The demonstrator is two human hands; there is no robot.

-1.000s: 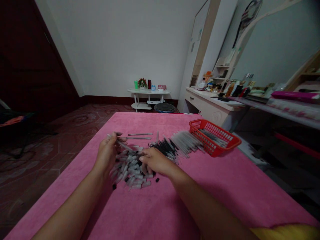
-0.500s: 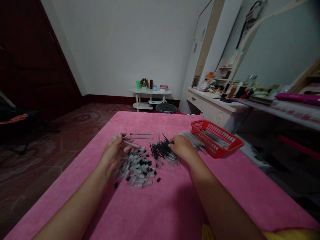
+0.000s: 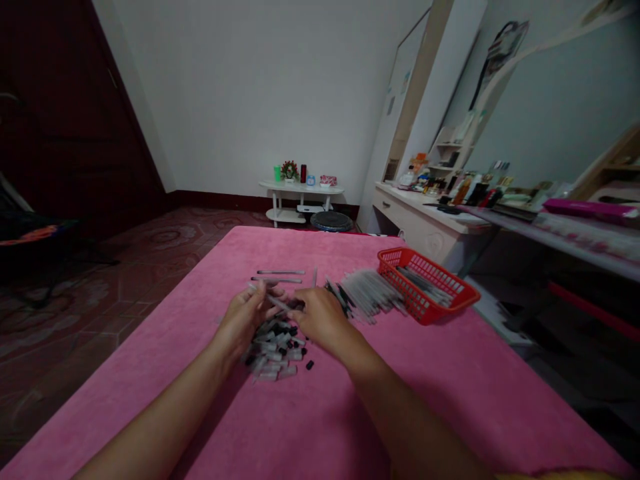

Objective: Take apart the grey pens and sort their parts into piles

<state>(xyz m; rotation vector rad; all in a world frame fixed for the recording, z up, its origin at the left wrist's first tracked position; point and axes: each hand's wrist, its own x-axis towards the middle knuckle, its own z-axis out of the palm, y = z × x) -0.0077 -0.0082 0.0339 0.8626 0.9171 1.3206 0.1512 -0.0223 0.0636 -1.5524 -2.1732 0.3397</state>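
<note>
My left hand (image 3: 244, 319) pinches a clear pen barrel (image 3: 277, 303) that slants down to the right. Closed at the barrel's right end, my right hand (image 3: 323, 321) seems to hold a thin dark pen refill, mostly hidden by the fingers. Beneath both hands spreads a heap of clear pen caps (image 3: 273, 355) mixed with small black plugs. Dark-tipped refills (image 3: 336, 291) show partly behind my right hand. Two pens (image 3: 281, 272) lie side by side just beyond my left hand. Many clear barrels (image 3: 373, 293) are piled to the right.
A red plastic basket (image 3: 425, 319) with more thin sticks inside stands at the right on the pink cloth (image 3: 300, 427). Farther off are a low white table (image 3: 265, 183), a round dark stool (image 3: 331, 221) and a cluttered dresser (image 3: 425, 220).
My right hand has left the refill pile and moved left to the barrel's end. My left hand, still holding the barrel, has shifted slightly right. The view has shifted a little.
</note>
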